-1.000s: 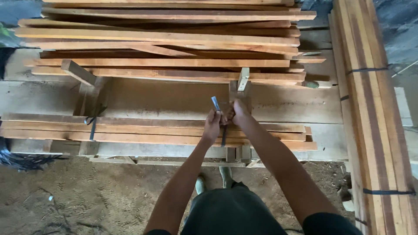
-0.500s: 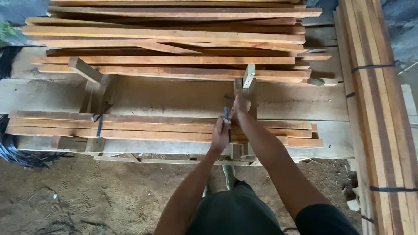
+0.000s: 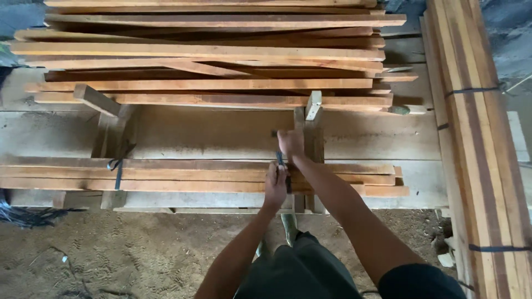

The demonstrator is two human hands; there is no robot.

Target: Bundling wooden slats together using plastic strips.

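dark blue plastic strap (image 3: pixel 281 161) runs up from the near bundle of long reddish-brown wooden slats (image 3: pixel 194 176), at a spot right of its middle, between the two hands.

largest to smallest:
- wide pale grey wooden plank bench (image 3: pixel 221 133): carries everything, spans most of the view above the sandy dirt floor (image 3: pixel 111 249).
- loose heap of long orange-brown slats (image 3: pixel 205 55): lies at the far side of the bench, unevenly stacked.
- strapped stack of striped light and dark boards (image 3: pixel 476 138): runs along the right edge, crosswise to the rest, bound with dark bands.
- near bundle: lies along the bench's front edge; a second dark strap (image 3: pixel 118 173) circles it near its left end.
- upright wooden stop blocks (image 3: pixel 311 124): stand just behind the bundle, beside the right hand; a similar block pair (image 3: pixel 108 119) stands at left.
- right hand (image 3: pixel 290 144): closed in a fist on the upper end of the strap, over the bench just beyond the bundle.
- left hand (image 3: pixel 275 185): rests on the bundle's top, fingers curled shut around the strap lower down.
- strap between hands: short visible stretch, looks taut.
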